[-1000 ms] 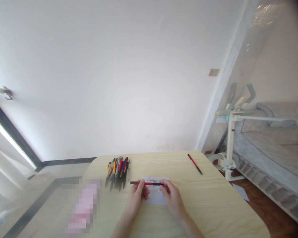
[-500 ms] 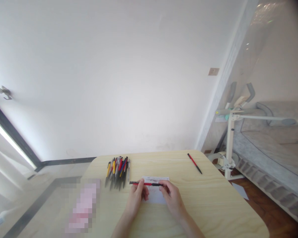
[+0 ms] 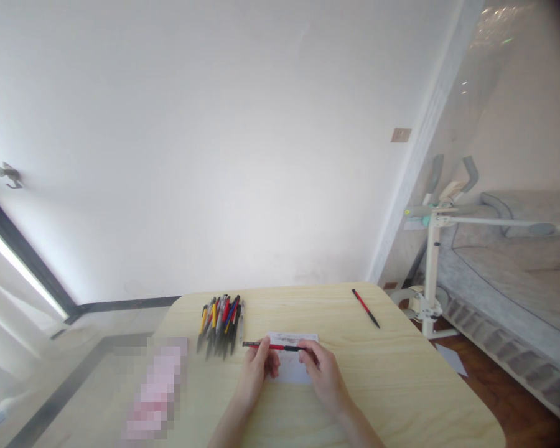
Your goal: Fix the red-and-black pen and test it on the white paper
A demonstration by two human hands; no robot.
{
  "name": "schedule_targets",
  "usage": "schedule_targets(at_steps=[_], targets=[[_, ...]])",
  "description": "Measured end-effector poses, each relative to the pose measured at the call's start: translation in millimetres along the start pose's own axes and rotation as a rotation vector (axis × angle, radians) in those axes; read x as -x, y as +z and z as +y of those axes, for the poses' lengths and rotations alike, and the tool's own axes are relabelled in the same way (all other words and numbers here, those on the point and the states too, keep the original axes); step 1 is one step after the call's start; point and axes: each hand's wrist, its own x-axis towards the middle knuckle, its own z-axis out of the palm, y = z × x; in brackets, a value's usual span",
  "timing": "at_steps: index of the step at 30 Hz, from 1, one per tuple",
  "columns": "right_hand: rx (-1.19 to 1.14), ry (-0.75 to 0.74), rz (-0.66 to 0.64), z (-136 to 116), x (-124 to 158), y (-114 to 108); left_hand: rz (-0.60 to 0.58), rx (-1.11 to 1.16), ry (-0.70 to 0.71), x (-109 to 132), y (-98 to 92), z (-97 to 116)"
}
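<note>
A red pen with black ends (image 3: 277, 347) lies level between my two hands, above a sheet of white paper (image 3: 292, 369). My left hand (image 3: 260, 364) pinches its barrel near the left end, thumb on top. At the other end, the fingers of my right hand (image 3: 321, 367) are closed on the black grip; the tip is hidden behind them. The paper has dark scribbles along its top and lies flat on the table.
Several pens (image 3: 221, 323) in yellow, red, blue, black and grey lie bunched at the table's (image 3: 401, 386) back left. Another red and black pen (image 3: 366, 308) lies at the back right. A white wall (image 3: 261, 155) rises behind; exercise equipment (image 3: 432, 261) and a sofa (image 3: 518, 261) stand to the right.
</note>
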Motion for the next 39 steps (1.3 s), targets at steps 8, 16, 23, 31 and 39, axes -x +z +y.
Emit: schedule_targets(at_steps=[8, 16, 23, 31, 39], targets=[[0.010, -0.001, -0.013, 2.3, 0.1, 0.3, -0.006, 0.054, -0.018, -0.4, 0.4, -0.7], [0.046, 0.005, -0.043, 1.7, -0.3, -0.5, -0.012, 0.056, -0.028, -0.1, 1.8, 1.5], [0.073, 0.005, -0.057, -0.3, 0.0, -0.2, -0.017, 0.065, -0.032, 0.8, 2.4, 3.1], [0.086, -0.010, -0.071, -6.7, 0.1, -1.4, -0.016, 0.085, -0.031, 1.3, 3.4, 4.6], [0.076, 0.003, -0.092, -7.4, 1.5, -0.7, -0.035, 0.094, -0.021, 1.0, 1.6, 1.7]])
